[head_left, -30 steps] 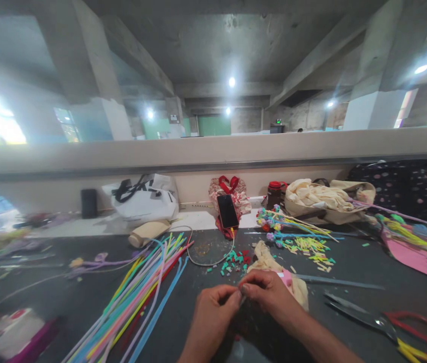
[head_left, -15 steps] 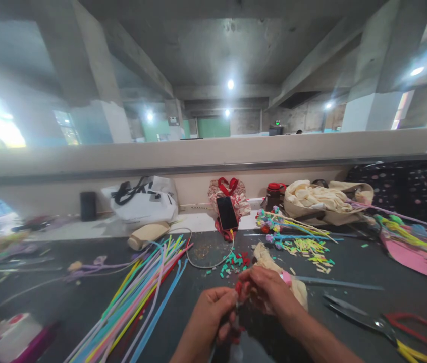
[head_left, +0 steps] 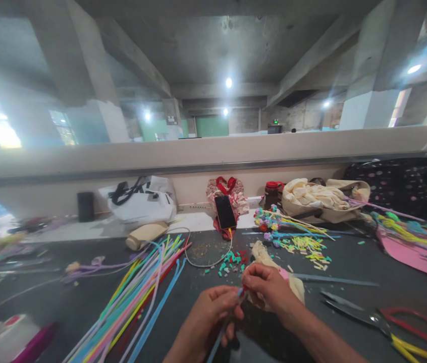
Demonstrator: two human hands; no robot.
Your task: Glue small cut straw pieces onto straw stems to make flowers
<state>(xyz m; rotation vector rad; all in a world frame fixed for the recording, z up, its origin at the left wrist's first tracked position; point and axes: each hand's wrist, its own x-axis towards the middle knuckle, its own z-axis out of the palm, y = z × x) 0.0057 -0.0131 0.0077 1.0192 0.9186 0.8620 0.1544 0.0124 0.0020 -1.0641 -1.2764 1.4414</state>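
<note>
My left hand is closed in a pinch around a pale blue pipe cleaner, which slants down toward the bottom edge. At its upper tip is a small red piece, pinched by the fingertips of my right hand. The two hands nearly touch, and the fingers partly hide the join. Just behind my right hand lies a crumpled cream cloth with a pink patch. Short cut pieces in turquoise and red are scattered beyond my fingertips.
Long coloured pipe cleaners lie in a bundle to the left. Scissors with red and yellow handles rest at right. Farther back are yellow cut pieces, flower-topped stems, a plugged-in phone and a white bag.
The pale blue pipe cleaner now shows clearly in my left hand. My right fingertips have shifted slightly on the red piece. The view has moved a little.
</note>
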